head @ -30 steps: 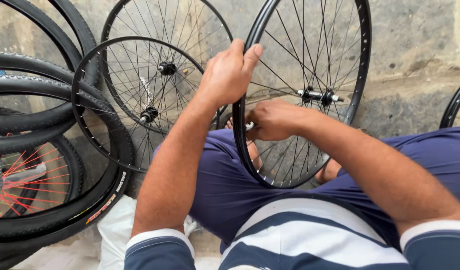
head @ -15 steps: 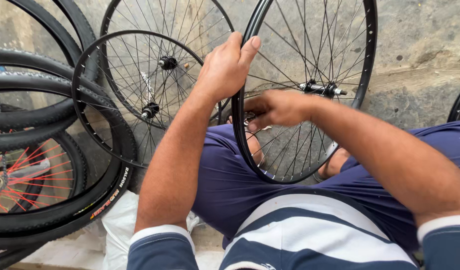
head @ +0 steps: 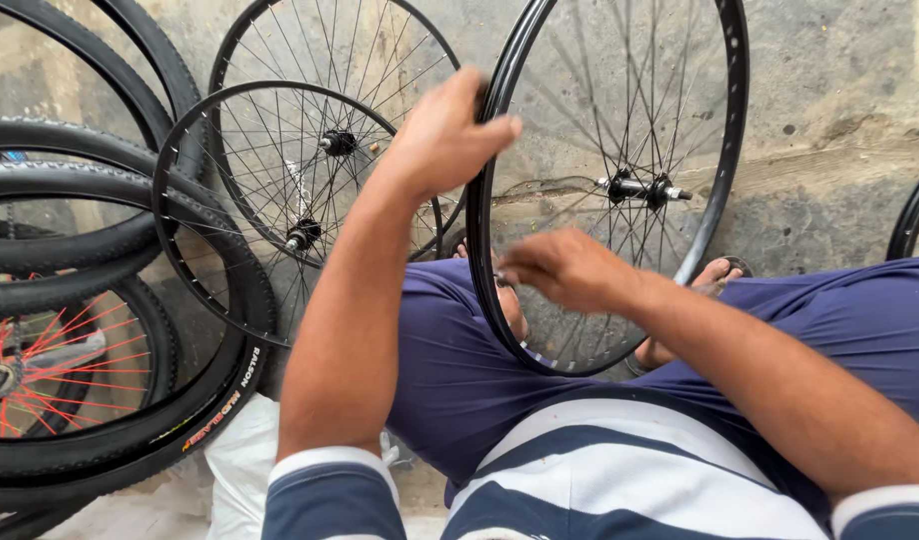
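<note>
Black spoked wheel rim (head: 728, 150) upright between knees. Left hand (head: 445, 135) clasps its upper left edge; right hand (head: 560, 268), blurred, loosely curled at spokes, grip unclear.

I am watching through a single head-worn camera that is looking steeply down over the wearer's chest and lap, facing a rough grey wall (head: 840, 110). It is sitting close: the left hand (head: 445, 135), right hand (head: 565, 268) and the black spoked wheel (head: 725, 150) are filling the middle of the frame, with stacked tyres (head: 70, 180) crowding the left edge.
</note>
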The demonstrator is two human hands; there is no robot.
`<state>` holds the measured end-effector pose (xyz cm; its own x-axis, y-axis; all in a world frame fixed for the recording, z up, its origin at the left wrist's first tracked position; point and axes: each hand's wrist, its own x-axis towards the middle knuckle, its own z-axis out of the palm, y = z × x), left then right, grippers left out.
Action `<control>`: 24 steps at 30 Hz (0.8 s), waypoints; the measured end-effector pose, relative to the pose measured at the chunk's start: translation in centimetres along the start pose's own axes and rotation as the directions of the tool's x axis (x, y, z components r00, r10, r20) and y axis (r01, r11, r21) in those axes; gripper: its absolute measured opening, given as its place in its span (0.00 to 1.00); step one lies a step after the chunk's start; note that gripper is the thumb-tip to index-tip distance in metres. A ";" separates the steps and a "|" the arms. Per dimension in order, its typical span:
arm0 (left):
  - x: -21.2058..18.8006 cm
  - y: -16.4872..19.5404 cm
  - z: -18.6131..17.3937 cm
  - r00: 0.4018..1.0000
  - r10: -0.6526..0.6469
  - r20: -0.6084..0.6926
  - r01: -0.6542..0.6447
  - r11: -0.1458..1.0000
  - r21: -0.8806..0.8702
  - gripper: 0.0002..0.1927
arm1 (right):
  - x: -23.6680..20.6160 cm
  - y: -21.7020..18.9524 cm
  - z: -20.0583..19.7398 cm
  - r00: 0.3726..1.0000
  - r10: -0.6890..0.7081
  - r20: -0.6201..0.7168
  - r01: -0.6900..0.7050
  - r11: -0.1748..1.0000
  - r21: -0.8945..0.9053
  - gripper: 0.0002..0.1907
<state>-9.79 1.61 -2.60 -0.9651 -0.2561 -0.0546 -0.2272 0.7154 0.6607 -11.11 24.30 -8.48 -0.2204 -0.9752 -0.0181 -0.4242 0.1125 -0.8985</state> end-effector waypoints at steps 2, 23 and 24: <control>-1.5 0.2 -0.9 0.958 -0.239 0.160 0.238 0.971 0.030 0.26 | -1.7 -1.0 0.3 0.972 -0.209 -0.109 0.200 0.976 -0.084 0.12; -2.1 1.2 -1.4 0.955 -0.237 0.180 0.264 0.954 -0.144 0.31 | 2.7 -2.3 -2.5 0.999 -0.033 -0.021 0.034 0.998 0.048 0.23; -2.2 1.2 -1.3 0.948 -0.247 0.199 0.278 0.949 -0.145 0.31 | 2.6 -2.7 -1.8 0.992 -0.058 -0.114 0.042 0.989 -0.143 0.17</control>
<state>-7.80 2.20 -0.68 -0.8848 -0.2903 -0.3645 -0.4655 0.5133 0.7210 -12.16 21.81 -5.33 -0.2937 -0.9522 0.0841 -0.5541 0.0979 -0.8267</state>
